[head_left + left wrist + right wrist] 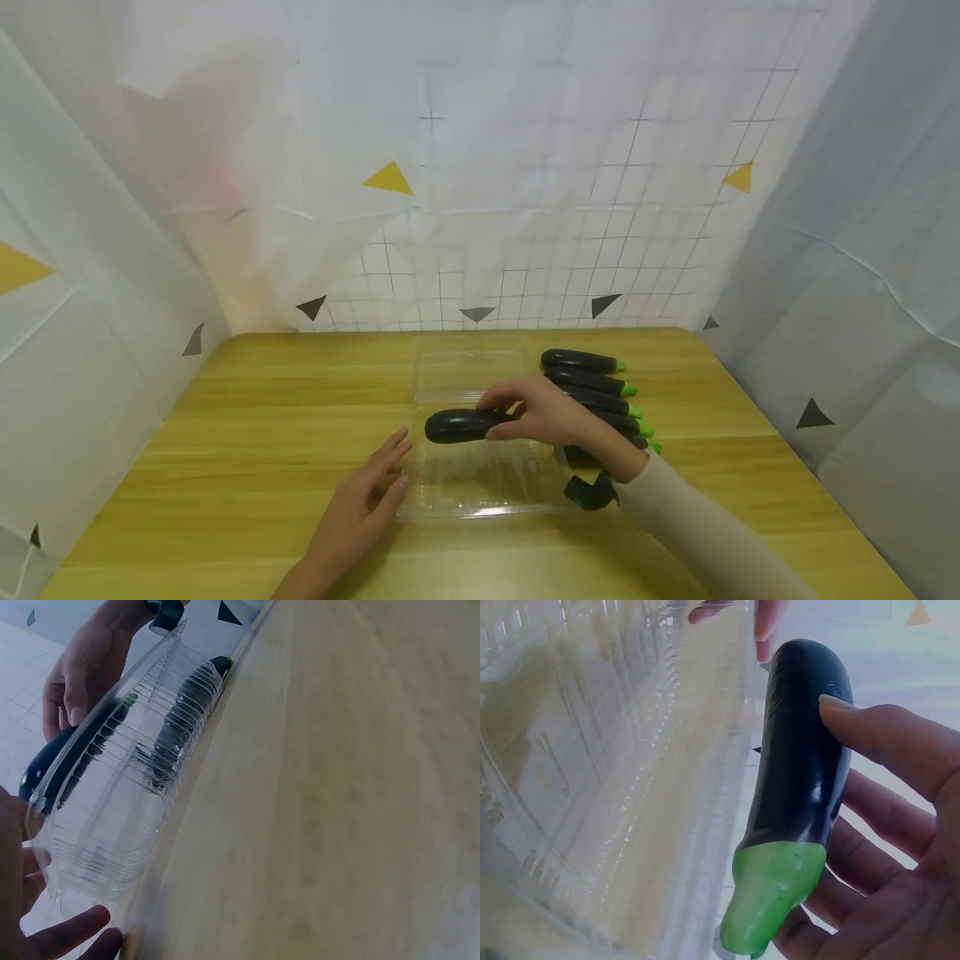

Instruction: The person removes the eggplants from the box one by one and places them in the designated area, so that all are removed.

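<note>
My right hand (547, 412) grips a dark purple eggplant (453, 426) between thumb and fingers, above the clear plastic container (480, 510). In the right wrist view, the eggplant's green stem end (776, 892) points down and its rounded end is up. At the container's left side is my left hand (356, 504), fingers extended and holding nothing. The left wrist view has its fingertips (82, 930) close by the container's end; whether they touch it I cannot tell. The container's hinged lid (472, 371) lies open toward the back.
Several more eggplants (581, 361) with green ends lie in a row right of the container, partly hidden by my right arm. A black curved object (591, 492) is by the right wrist. White sheets (517, 167) enclose the wooden table (262, 417) at back and sides.
</note>
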### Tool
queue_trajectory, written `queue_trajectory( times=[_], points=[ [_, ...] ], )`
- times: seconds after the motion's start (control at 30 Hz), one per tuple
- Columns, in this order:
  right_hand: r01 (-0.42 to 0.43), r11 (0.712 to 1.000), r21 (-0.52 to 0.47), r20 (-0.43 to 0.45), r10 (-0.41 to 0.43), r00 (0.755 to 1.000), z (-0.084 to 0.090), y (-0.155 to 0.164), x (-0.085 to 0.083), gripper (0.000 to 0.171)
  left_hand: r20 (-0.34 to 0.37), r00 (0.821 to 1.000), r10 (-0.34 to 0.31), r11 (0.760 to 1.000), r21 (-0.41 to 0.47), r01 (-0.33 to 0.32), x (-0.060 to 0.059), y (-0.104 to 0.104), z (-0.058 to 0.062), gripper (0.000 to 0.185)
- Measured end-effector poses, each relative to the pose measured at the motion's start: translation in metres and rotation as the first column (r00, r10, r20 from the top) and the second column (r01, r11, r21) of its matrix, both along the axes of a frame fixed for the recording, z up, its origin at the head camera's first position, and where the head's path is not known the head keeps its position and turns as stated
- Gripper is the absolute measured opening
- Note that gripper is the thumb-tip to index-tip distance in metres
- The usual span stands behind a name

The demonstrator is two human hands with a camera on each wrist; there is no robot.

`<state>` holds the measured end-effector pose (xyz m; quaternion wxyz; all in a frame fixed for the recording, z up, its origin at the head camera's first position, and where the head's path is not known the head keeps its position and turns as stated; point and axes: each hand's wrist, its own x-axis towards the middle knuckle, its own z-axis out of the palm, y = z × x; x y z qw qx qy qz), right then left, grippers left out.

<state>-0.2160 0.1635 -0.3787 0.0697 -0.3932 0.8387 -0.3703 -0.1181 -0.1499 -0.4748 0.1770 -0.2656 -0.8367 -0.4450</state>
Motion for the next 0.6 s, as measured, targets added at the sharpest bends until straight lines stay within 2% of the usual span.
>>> queue_trajectory(
  times=[0.2, 0.33, 0.47, 0.6],
  points=[
    [0.054, 0.999, -0.002, -0.010, -0.054, 0.998, 0.008, 0.007, 0.009, 0.036, -0.010, 1.000, -0.005, 1.000, -0.007, 0.005, 0.000, 0.000, 0.000, 0.047],
    [0.082, 0.997, -0.007, -0.024, -0.082, 0.996, 0.012, 0.013, 0.015, 0.036, 0.010, 1.000, 0.005, 1.000, 0.002, -0.005, 0.000, 0.000, 0.000, 0.048],
    [0.090, 0.996, -0.019, -0.045, -0.091, 0.995, 0.015, 0.020, 0.020, 0.036, 0.027, 1.000, 0.011, 1.000, 0.003, -0.011, 0.001, 0.000, 0.000, 0.048],
    [0.091, 0.995, -0.033, -0.049, -0.093, 0.994, 0.015, 0.028, 0.024, 0.037, 0.013, 1.000, 0.003, 1.000, 0.003, -0.003, 0.000, 0.000, -0.001, 0.048]
  ],
)
